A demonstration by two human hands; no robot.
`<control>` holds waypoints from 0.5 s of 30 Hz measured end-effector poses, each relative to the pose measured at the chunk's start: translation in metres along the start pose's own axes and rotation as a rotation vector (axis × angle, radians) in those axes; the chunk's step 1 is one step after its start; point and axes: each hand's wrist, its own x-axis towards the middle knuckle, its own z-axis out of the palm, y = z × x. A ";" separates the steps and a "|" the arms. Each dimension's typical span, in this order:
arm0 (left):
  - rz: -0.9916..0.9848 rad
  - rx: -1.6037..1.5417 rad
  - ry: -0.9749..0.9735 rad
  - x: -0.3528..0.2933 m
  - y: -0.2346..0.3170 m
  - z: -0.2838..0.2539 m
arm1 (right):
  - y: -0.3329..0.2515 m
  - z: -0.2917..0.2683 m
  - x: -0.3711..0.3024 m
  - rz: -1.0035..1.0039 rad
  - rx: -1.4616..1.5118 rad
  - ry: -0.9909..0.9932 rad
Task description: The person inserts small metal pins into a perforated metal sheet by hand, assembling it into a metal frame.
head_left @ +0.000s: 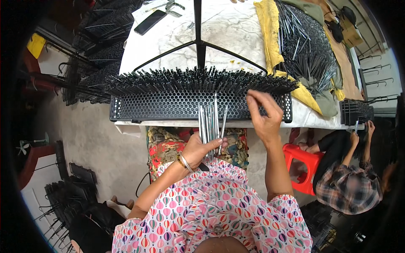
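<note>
**Rods in the fist, fingers at the rack**

We're looking down at the black perforated rack [168, 107] on the edge of the white table [236, 29], and everything hangs off that. Just in front of the rack's near wall, our left hand [198, 149] is clenched around a bundle of thin metal rods [209, 122], gripped at their lower ends so the tips stand up against the honeycomb face. One rod leans a little apart from the rest on the right side of the bundle.

Our right hand [263, 114] is up at the rack's top rim, right of the bundle, fingers pinched together among the row of dark rods [202, 80] bristling there. Whether it actually has a rod between the fingertips, we cannot tell.

These rods look stiff, light singly and slick, so we judge a loose fist would let them slide; low down, close-packed, seems the place to hold. Beyond the rack's right end, a heap of loose rods [308, 46] lies on yellow cloth [268, 29]. Right of the rack, below table level, another person [348, 181] sits by a red stool [301, 162].
</note>
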 end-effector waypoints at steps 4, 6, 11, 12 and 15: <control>0.043 0.018 -0.007 -0.001 -0.001 0.003 | -0.015 0.011 -0.024 0.443 0.191 -0.252; 0.040 0.025 -0.032 -0.003 0.000 0.003 | -0.010 0.022 -0.032 0.491 0.277 -0.227; 0.012 -0.026 -0.029 -0.002 -0.004 0.000 | -0.002 0.024 -0.028 0.654 0.524 -0.193; 0.014 -0.027 -0.028 -0.002 -0.005 -0.001 | -0.004 0.023 -0.026 0.652 0.525 -0.195; -0.030 -0.061 -0.025 -0.001 -0.006 -0.003 | -0.013 0.016 -0.019 0.509 0.465 0.012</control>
